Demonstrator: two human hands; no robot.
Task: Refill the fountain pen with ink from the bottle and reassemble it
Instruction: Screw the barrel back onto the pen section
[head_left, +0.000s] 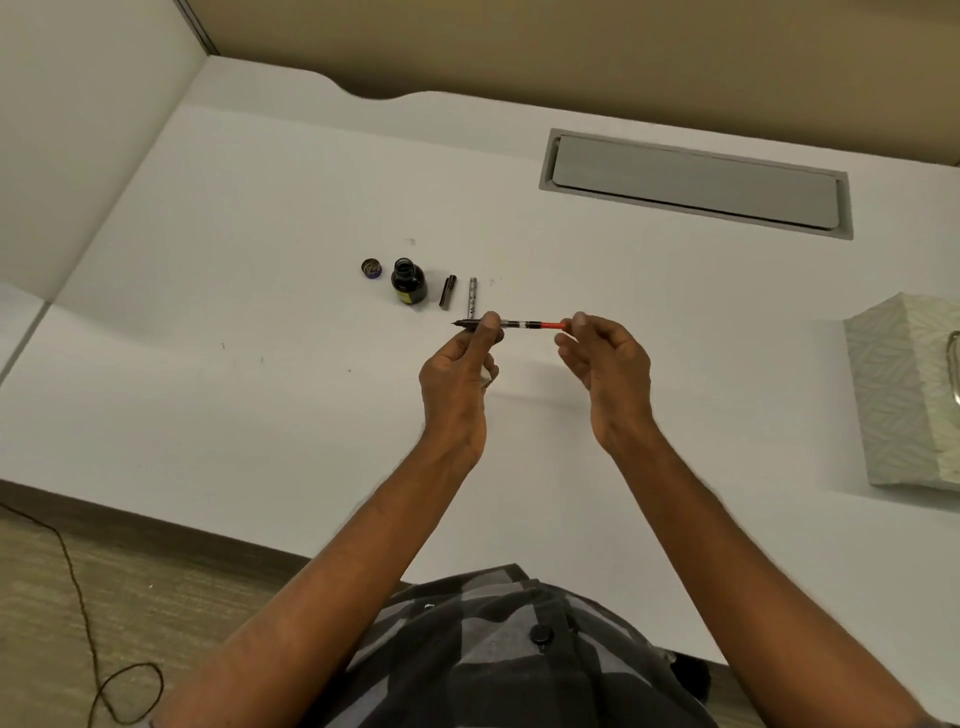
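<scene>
One bottle (409, 281) stands uncapped on the counter (260, 291), dark inside, with one lid (371, 268) beside it and two loose pen parts (448, 292). Left grip (457, 382) pinches the pen (511, 324) near its nib; right grip (605, 371) pinches its red end.

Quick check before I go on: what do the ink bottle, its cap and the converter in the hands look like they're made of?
Ink bottle: probably dark glass, glossy, highlights on its shoulder.
Cap: lying open side up; metal or plastic, too small to tell.
Converter: clear plastic tube, see-through, with an opaque red plastic-looking knob at the right hand; left hand grips the dark section.
</scene>
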